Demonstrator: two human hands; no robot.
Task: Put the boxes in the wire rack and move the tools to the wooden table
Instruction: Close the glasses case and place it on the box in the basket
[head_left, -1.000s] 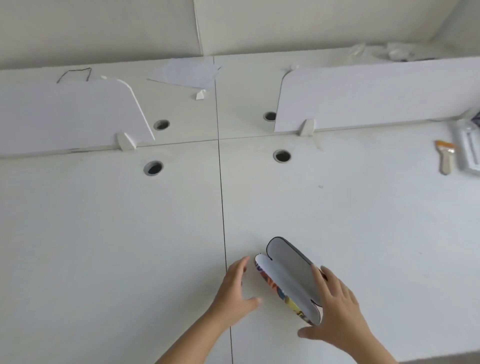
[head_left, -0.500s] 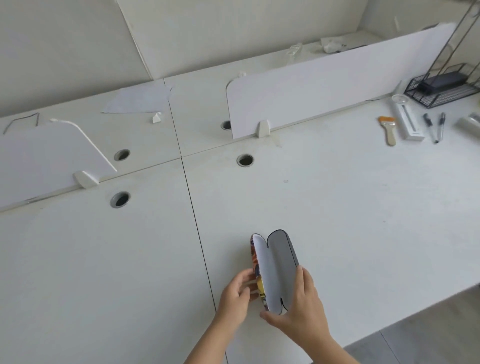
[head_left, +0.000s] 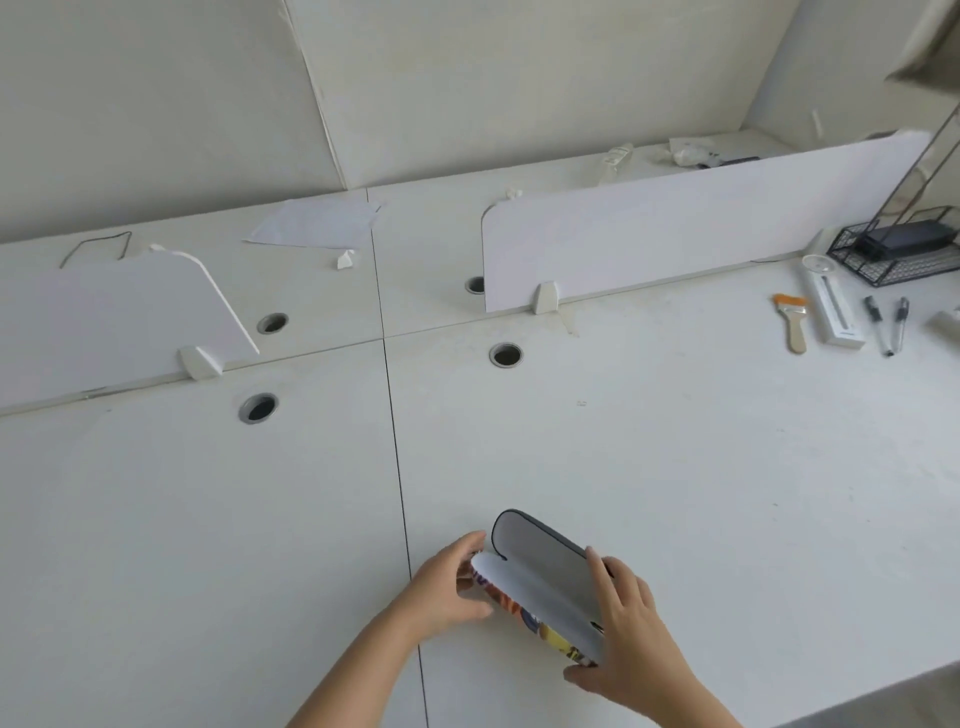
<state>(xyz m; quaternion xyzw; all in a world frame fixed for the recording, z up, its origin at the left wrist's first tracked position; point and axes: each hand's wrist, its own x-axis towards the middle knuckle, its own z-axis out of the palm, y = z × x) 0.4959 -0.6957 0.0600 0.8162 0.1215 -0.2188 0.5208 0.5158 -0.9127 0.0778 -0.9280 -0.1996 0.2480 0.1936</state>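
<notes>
While both hands' fingers pinch open patterned case (head_left: 540, 587), left hand (head_left: 447, 584), right hand (head_left: 631, 636); no legible writing.

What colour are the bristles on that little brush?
Orange, on the brush with a pale wooden handle; the head view shows it.

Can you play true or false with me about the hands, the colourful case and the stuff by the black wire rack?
1. Both hands hold the open case. True: left hand, right hand.
2. The brush lies inside the wire rack. False: it lies on the white desk.
3. Two pens lie right of the brush. True.
4. The wire rack holds nothing. False: a dark box sits in it.
</notes>
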